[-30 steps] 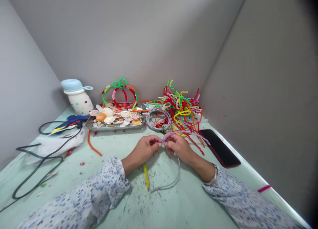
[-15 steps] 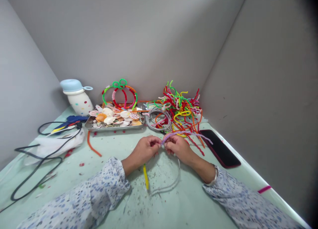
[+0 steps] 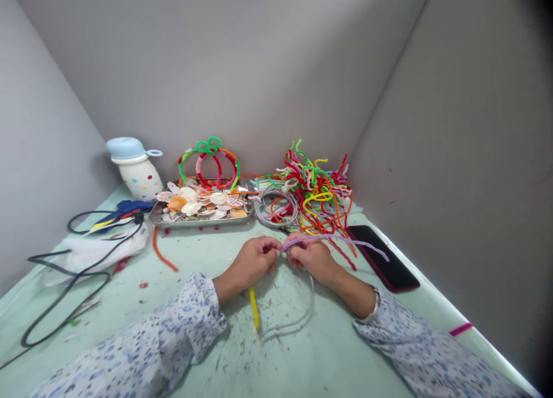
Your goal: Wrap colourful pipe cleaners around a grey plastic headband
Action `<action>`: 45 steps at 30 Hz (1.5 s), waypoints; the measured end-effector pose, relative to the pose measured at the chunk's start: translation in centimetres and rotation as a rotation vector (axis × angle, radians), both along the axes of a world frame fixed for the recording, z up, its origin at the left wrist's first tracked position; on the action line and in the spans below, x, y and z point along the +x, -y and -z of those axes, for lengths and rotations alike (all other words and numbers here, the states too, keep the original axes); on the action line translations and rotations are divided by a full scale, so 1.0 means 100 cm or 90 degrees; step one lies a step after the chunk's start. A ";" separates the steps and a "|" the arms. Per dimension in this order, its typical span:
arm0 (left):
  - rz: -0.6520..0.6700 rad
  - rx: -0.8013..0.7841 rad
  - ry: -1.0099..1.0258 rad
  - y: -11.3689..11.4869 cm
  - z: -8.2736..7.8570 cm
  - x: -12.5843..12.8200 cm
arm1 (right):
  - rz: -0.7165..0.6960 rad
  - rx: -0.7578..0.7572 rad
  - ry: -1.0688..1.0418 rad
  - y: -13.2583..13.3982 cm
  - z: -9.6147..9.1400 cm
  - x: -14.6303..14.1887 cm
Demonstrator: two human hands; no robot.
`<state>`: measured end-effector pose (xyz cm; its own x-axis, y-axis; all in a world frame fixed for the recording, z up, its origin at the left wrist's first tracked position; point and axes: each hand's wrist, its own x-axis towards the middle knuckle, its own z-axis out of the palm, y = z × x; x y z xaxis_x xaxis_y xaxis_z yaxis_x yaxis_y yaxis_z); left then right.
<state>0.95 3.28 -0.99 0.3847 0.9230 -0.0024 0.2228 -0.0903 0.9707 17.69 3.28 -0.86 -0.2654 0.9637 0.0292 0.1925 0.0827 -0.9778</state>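
Note:
Close together above the middle of the table, my left hand (image 3: pixel 258 258) and my right hand (image 3: pixel 309 254) both pinch with the fingertips. Between them is a lilac pipe cleaner (image 3: pixel 341 237), its long free end arching over my right hand to the right. Below the hands hangs a curved grey wire (image 3: pixel 298 325), running up to my right hand. A yellow pipe cleaner length (image 3: pixel 254 309) comes down from under my left hand and meets the wire's lower end. The fingers hide where the lilac strand meets the wire.
Behind the hands are a metal tray (image 3: pixel 203 222) of shells, pipe-cleaner hoops (image 3: pixel 208 146), a wire coil (image 3: pixel 276 208) and a pipe cleaner pile (image 3: pixel 317 182). A phone (image 3: pixel 384 260) lies right. Leftward are a bottle (image 3: pixel 136 167), black cable (image 3: pixel 64 294) and plastic bag (image 3: pixel 99 251).
The free end of the lilac pipe cleaner has swung further right and down, now reaching over the phone. Both hands keep nearly the same place and pinch.

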 end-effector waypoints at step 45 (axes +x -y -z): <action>-0.071 -0.051 0.103 -0.002 0.000 -0.003 | 0.053 0.052 0.102 -0.004 0.007 0.004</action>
<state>0.67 3.48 -0.98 0.2823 0.9590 -0.0244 0.0677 0.0055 0.9977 18.08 3.68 -1.55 -0.1920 0.9787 0.0724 0.3548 0.1381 -0.9247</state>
